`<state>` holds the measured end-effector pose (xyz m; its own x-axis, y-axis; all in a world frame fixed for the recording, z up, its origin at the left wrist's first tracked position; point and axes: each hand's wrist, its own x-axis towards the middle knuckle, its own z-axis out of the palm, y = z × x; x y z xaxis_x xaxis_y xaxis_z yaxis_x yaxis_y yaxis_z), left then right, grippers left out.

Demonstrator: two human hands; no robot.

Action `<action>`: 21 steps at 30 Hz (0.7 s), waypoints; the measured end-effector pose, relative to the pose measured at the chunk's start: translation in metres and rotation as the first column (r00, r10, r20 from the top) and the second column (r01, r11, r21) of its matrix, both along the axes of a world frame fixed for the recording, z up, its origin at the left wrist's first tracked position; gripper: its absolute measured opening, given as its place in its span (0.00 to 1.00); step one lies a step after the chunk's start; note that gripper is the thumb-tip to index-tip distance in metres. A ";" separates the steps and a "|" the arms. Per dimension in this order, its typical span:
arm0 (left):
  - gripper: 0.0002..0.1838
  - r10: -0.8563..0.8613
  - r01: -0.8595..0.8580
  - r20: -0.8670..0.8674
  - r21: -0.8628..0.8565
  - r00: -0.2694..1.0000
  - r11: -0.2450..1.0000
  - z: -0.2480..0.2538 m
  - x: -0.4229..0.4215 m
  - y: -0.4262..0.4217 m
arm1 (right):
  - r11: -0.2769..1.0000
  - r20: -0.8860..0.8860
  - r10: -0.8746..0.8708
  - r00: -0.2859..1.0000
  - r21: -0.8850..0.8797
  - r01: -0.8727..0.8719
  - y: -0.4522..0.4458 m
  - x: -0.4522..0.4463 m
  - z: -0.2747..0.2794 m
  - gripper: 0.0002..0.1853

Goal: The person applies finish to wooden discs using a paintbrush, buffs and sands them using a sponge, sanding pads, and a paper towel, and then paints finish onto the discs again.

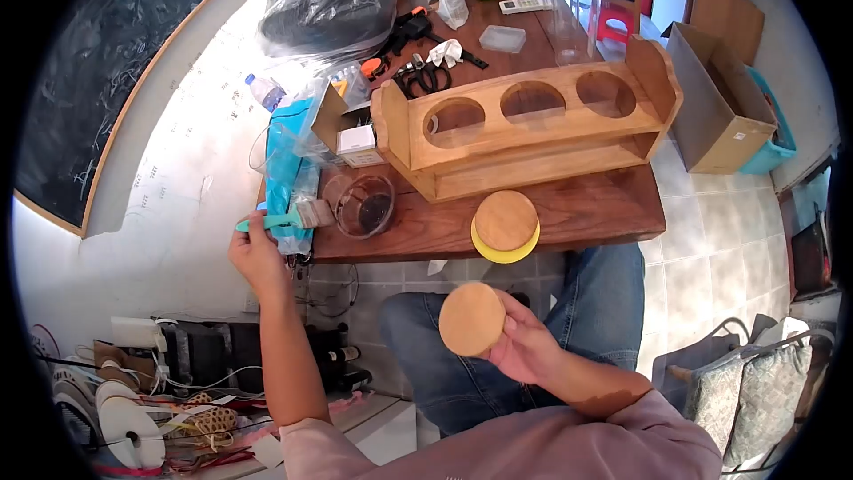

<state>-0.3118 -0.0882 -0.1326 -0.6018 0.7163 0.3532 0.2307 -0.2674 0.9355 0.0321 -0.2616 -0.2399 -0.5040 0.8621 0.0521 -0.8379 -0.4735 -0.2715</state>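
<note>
My left hand (258, 258) grips a paintbrush (283, 219) by its teal handle, with the bristles pointing right. Just beyond the bristle tips is a clear bowl (363, 206) with dark liquid at its bottom, near the table's front edge. In my right hand (524, 344) is a round wooden lid (472, 319), held above my lap with its flat face up. Another round wooden lid (506, 220) rests on a yellow round piece (505, 255) at the table edge. Behind these stands a wooden rack (533, 129) with three round holes.
The wooden table (586, 204) also bears a bagged black object (329, 9), scissors (424, 77), black-and-orange clamps (410, 29), a small white box (358, 145), a clear plastic container (503, 39) and glass jars (577, 18). A cardboard box (715, 98) stands on the floor to the right.
</note>
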 end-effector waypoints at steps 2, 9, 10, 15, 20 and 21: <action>0.08 -0.003 -0.001 0.073 0.049 0.997 0.999 0.010 0.002 -0.006 | 1.000 -0.044 0.003 0.999 -0.027 -0.005 0.009 -0.007 -0.003 0.31; 0.11 -0.277 0.283 0.481 0.063 0.832 0.957 0.021 0.086 -0.094 | 0.996 -0.150 0.035 0.988 0.085 -0.022 0.034 -0.019 -0.019 0.33; 0.10 -0.245 0.273 0.521 0.024 0.818 0.962 0.018 0.103 -0.110 | 0.994 -0.158 0.029 0.987 0.105 -0.013 0.034 -0.017 -0.021 0.34; 0.09 -0.414 0.483 0.478 -0.024 0.775 0.875 -0.006 0.143 -0.138 | 0.970 -0.139 0.001 0.990 0.239 0.033 0.028 0.005 -0.025 0.38; 0.08 -0.415 0.420 0.368 0.070 0.832 0.905 -0.007 0.142 -0.132 | 0.959 -0.084 -0.081 0.993 0.264 0.101 0.024 0.032 -0.036 0.41; 0.07 -0.427 0.422 0.376 0.099 0.823 0.901 -0.001 0.150 -0.134 | 0.957 -0.072 -0.098 0.993 0.267 0.114 0.024 0.035 -0.036 0.41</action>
